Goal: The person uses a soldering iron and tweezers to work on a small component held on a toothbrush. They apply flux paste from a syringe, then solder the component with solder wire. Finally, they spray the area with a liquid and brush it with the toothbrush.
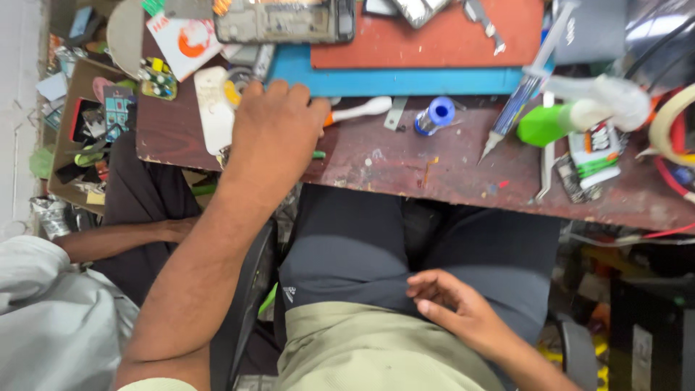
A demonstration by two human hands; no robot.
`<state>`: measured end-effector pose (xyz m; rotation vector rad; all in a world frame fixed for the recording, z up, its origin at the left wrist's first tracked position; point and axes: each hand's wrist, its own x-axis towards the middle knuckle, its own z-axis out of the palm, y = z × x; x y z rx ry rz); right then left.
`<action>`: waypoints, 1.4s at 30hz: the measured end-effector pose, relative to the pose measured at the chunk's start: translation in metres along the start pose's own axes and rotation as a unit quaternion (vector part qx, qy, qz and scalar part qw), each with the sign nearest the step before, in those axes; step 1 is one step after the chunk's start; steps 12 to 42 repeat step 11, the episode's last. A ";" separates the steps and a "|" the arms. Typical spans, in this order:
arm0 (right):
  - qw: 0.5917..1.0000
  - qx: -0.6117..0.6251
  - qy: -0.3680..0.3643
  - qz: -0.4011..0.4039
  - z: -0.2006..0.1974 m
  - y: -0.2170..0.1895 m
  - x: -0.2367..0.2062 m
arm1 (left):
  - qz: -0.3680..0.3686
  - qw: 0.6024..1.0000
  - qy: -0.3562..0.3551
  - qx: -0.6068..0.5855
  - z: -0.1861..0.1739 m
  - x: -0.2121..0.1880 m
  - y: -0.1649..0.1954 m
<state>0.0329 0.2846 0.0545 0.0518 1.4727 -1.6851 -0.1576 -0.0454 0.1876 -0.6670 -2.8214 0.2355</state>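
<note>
— Where do we have our left hand (279,130)?
— Flat on the table (376,163), fingers spread over a small screwdriver (358,111) — not gripping it.
— And our right hand (452,311)?
— Near us, on our lap — loosely curled, holding nothing.

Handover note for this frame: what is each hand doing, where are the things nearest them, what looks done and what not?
Left hand: palm down on the bench edge, over a white-handled tool; grip hidden.
Right hand: empty, loosely curled, resting on the lap.
Opened phone lies on the red mat, untouched. Syringe, blue-capped bottle and tweezers lie to the right on the wooden bench.
Nothing is lifted yet.
</note>
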 end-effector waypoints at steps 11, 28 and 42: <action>0.644 -0.565 0.245 -0.454 0.006 -0.142 0.041 | 0.048 0.922 0.111 -0.367 0.023 0.000 0.074; 0.644 -0.565 0.245 -0.454 0.006 -0.142 0.041 | 0.048 0.922 0.111 -0.367 0.023 0.000 0.074; 0.644 -0.565 0.245 -0.454 0.006 -0.142 0.041 | 0.048 0.922 0.111 -0.367 0.023 0.000 0.074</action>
